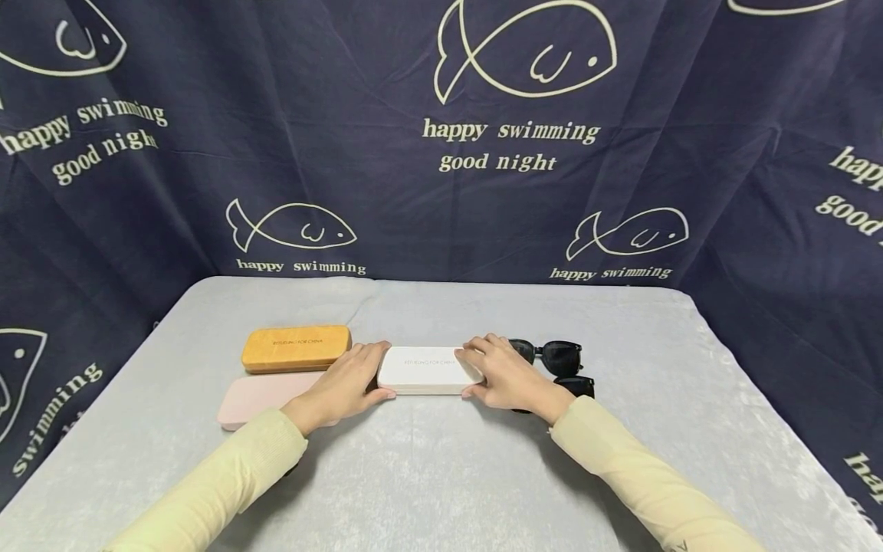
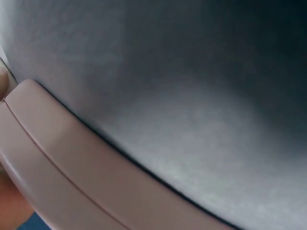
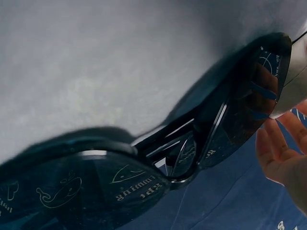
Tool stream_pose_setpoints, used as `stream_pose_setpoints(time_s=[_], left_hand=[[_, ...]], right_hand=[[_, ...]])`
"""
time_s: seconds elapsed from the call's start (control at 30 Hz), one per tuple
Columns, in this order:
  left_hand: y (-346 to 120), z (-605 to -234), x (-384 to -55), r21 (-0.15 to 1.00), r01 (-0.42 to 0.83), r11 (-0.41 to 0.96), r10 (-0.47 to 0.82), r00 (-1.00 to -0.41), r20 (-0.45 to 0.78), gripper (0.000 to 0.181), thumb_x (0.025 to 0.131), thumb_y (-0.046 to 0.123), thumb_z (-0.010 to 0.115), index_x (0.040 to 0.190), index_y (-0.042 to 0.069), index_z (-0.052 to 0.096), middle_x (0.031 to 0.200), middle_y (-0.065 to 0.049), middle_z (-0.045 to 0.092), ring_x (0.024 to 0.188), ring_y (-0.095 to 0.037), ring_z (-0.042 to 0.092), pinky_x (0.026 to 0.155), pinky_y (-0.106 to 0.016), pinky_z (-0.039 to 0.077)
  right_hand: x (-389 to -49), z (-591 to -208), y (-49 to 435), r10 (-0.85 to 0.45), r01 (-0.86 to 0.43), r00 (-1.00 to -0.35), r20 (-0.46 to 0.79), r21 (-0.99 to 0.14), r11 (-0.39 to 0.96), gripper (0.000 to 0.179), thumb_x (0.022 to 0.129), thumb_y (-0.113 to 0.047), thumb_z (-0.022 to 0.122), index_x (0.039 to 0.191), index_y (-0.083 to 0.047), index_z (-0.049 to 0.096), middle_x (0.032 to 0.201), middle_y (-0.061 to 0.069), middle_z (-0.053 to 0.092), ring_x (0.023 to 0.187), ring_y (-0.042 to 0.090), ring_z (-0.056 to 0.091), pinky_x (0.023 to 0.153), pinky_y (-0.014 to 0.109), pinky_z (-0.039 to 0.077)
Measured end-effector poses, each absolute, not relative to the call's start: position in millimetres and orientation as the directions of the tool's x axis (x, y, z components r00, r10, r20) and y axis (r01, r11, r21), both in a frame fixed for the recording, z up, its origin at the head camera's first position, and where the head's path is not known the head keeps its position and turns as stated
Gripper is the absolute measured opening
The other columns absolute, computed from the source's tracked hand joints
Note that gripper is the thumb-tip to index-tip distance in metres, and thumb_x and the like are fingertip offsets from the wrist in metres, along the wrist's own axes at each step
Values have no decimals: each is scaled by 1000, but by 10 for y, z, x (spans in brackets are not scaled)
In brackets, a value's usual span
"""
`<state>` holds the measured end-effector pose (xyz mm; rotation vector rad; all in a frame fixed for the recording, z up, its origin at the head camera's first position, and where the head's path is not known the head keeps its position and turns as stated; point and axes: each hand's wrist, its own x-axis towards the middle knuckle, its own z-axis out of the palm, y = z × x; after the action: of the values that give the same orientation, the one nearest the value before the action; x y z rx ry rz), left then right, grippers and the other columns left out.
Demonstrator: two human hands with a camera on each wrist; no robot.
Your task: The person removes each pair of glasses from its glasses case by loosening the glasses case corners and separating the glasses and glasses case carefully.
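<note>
A closed white glasses case (image 1: 421, 374) lies on the table between the two hands. My left hand (image 1: 348, 383) grips its left end, thumb at the front corner and fingers at the back. My right hand (image 1: 507, 376) holds the right end in the same way, with fingertips over the top edge. Beneath the left wrist is a pink glasses case (image 1: 258, 400), partly hidden by that hand; its side (image 2: 72, 148) fills the lower left of the left wrist view. Behind it lies an orange glasses case (image 1: 297, 349).
Black sunglasses (image 1: 560, 357) stand behind the right hand. A second dark pair (image 1: 576, 386) is partly covered by the right wrist. A pale grey cloth covers the table (image 1: 441, 475). Dark blue curtains (image 1: 386, 153) printed with fish surround its back and sides.
</note>
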<state>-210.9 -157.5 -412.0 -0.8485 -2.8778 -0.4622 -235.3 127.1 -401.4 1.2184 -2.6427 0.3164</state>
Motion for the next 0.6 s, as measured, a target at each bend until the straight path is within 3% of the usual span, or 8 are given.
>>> stream_pose_setpoints(time_s=[0.6], left_hand=[[-1566, -4116, -2127, 272, 519, 810, 486, -855, 180, 73, 78, 39, 70, 132, 3, 38, 126, -13, 53, 106, -24, 50, 96, -41, 38]], right_hand=[[-2435, -3923, 1281, -727, -755, -655, 207, -168, 633, 51, 73, -32, 73, 117, -9, 60, 112, 6, 61, 96, 22, 53, 85, 39, 43]])
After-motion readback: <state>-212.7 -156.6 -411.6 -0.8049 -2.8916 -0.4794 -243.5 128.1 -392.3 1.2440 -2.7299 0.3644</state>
